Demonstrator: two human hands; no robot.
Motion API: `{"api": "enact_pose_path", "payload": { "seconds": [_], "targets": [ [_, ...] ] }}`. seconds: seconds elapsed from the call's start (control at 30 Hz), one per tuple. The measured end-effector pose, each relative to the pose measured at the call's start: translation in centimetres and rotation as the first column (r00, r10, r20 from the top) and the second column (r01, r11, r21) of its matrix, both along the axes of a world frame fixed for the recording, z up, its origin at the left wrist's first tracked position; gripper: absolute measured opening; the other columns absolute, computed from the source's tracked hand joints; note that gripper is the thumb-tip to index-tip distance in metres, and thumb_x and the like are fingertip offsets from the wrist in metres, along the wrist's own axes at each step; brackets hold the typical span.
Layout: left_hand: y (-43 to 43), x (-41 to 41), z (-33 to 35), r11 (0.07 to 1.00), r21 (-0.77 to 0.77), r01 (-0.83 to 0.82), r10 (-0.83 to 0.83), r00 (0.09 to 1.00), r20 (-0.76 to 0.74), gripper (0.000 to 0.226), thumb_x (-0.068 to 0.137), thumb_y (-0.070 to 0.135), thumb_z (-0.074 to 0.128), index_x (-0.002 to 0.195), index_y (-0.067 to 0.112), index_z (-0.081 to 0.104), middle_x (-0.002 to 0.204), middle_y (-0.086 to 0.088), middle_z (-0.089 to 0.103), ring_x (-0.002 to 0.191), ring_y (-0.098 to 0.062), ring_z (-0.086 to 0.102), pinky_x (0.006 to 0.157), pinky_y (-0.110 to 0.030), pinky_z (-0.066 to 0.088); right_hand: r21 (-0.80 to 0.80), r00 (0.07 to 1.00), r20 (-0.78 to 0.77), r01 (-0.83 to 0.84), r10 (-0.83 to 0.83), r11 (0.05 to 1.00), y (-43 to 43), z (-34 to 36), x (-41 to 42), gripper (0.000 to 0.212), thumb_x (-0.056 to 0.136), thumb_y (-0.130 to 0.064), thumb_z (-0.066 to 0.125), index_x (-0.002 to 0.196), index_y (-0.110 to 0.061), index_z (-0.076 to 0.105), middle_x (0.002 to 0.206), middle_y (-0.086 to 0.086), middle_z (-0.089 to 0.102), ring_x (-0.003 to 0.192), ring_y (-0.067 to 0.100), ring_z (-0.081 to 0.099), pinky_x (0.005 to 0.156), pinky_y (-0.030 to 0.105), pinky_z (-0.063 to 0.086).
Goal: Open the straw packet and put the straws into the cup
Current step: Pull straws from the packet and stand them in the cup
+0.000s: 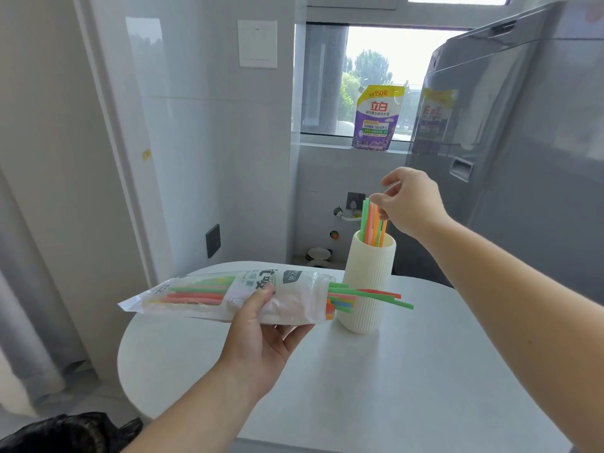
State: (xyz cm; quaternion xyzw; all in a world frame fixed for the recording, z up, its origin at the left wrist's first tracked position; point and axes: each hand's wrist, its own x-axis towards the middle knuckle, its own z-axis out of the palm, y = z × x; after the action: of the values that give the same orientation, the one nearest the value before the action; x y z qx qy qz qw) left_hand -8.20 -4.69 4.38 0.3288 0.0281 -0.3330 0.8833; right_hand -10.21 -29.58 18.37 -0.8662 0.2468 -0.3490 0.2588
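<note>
We hold the straw packet [228, 297] level in our left hand [261, 338], the grip wrapped around its middle, thumb on top and fingers beneath, above the white tabletop [376, 387]. Its open end points right, and loose straws [369, 297] in green, red, blue and yellow poke out just in front of the ribbed cream cup [369, 282], which stands on the tabletop.

Our right hand [411, 204] is above the cup, its grip pinching the tops of a small bunch of green and orange straws [372, 223] whose lower ends already sit inside the cup. The step in hand, as we judge it, is settling this bunch.

To do it well, we should let the straws slide down until they rest on the bottom before loosening the pinch, so none tip over the rim. The cup is tall and narrow, so we should press straight down, not sideways, to avoid toppling it. Meanwhile we should keep the packet level or tilt its mouth slightly up, since the protruding straws look ready to slip out onto the tabletop.
</note>
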Motion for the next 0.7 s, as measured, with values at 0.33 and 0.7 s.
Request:
{"api": "enact_pose_path", "payload": {
  "seconds": [0.33,0.7],
  "targets": [
    [0.5,0.1,0.5,1.0,0.012,-0.022,0.021,1.0,0.013,0.04,0.097,0.025,0.065,0.134,0.01,0.065,0.124,-0.019,0.075,0.119,-0.038,0.07,0.067,-0.042,0.066,0.224,0.993,-0.057,-0.084,0.099,0.971,4.5,-4.5,-8.3,0.043,0.099,-0.047,0.05,0.079,-0.015,0.07,0.076,0.003,0.073,0.069,0.022,0.071,0.074,0.051,0.061],
    [0.5,-0.1,0.1,0.999,0.043,-0.008,0.003,0.994,0.105,0.017,0.095,0.028,0.067,0.1,0.016,0.079,0.106,-0.013,0.081,0.089,-0.027,0.08,0.063,-0.038,0.065,0.733,0.956,0.0,-0.2,0.294,0.65,6.5,-8.9,-9.9,0.034,0.08,-0.036,0.082,0.093,-0.006,0.073,0.075,0.009,0.074,0.054,0.015,0.066,0.053,0.024,0.055]
  ]
}}
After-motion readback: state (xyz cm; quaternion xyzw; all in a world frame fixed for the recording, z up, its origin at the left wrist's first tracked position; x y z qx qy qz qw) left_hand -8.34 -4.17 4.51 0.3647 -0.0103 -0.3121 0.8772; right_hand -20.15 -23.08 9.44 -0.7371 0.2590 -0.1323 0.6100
